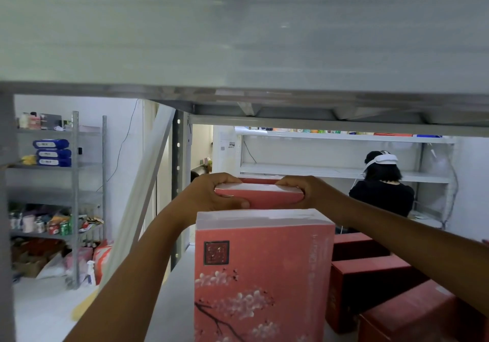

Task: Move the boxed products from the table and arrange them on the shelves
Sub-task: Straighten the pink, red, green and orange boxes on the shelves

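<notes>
**Pink box held in both hands at the back of the shelf**

Pink and flat, the small box (260,196) is what I am holding now. My left hand (211,193) has its left end and my right hand (299,188) has its right end. The fingers (225,180) of both hands are curled tight around it.

The small box is far in, near the back edge of the shelf (174,302). A big pink box with white flowers (262,275) stands close to the front edge and hides what is under the small one. So I cannot tell if the small box sits on the shelf or is in the air.

Dark red boxes (370,275) lie in a row along the right side, just beside the big box. A grey shelf board (238,37) is right above my hands.

Far behind, a person in black (381,199) faces away. On the left is a metal rack (75,196) with blue packs (53,154).
</notes>
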